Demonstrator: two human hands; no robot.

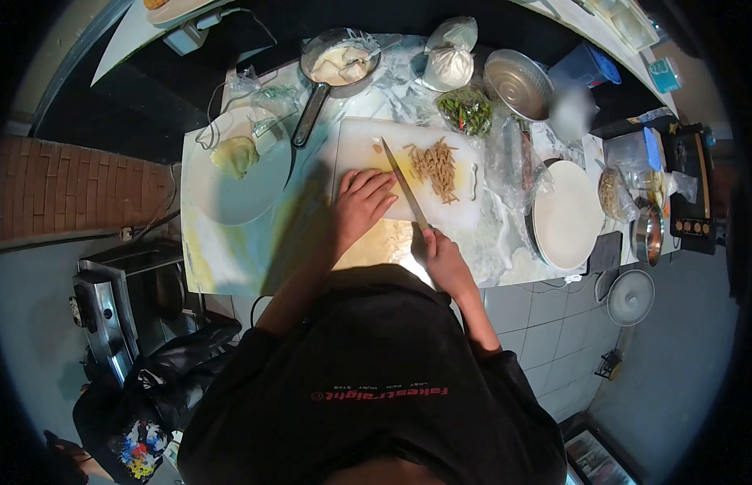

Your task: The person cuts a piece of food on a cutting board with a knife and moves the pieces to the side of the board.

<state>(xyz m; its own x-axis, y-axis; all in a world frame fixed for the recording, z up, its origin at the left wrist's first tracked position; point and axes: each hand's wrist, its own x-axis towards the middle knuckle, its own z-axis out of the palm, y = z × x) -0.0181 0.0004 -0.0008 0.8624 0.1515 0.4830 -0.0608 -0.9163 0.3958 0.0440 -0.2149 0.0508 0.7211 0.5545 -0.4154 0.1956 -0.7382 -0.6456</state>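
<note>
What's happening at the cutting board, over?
Right hand grips knife. Left hand at cutting board, close to knife. Pale brown strips piled beyond knife.

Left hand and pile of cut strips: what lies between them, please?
In the head view, the blade of the knife lies between the left hand and the cut strips.

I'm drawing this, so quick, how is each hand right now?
Left hand: on the cutting board beside the knife; whether it holds something underneath cannot be told.
Right hand: closed, holding the knife.
</note>
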